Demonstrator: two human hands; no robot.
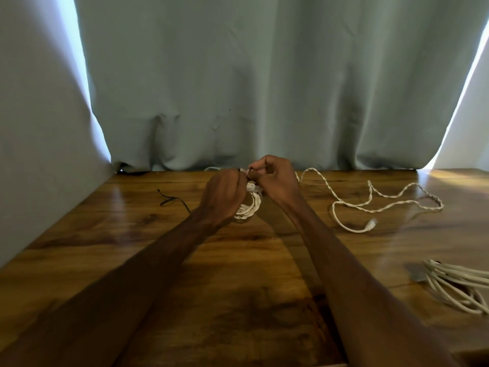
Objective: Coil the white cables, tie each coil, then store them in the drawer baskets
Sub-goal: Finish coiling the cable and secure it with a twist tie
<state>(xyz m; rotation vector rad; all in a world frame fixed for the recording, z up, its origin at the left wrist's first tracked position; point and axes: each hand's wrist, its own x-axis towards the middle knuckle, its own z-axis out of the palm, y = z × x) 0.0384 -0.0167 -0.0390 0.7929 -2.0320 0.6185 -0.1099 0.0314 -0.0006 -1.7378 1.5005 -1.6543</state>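
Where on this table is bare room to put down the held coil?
The table has bare wood at the left, between the wall and the black tie, and at the front between the forearms. The right is crowded: the loose cable, and another coil lower right.

A bare left forearm (132,274) and a bare right forearm (357,274) are shown, both long, slender and uncovered from the lower edge of the view to the wrists. The left hand (225,192) and right hand (275,178) are likewise bare, with knuckles faintly outlined.

table (92,221) bears loose cable (371,223), cable bundle (457,284), tie (172,200)
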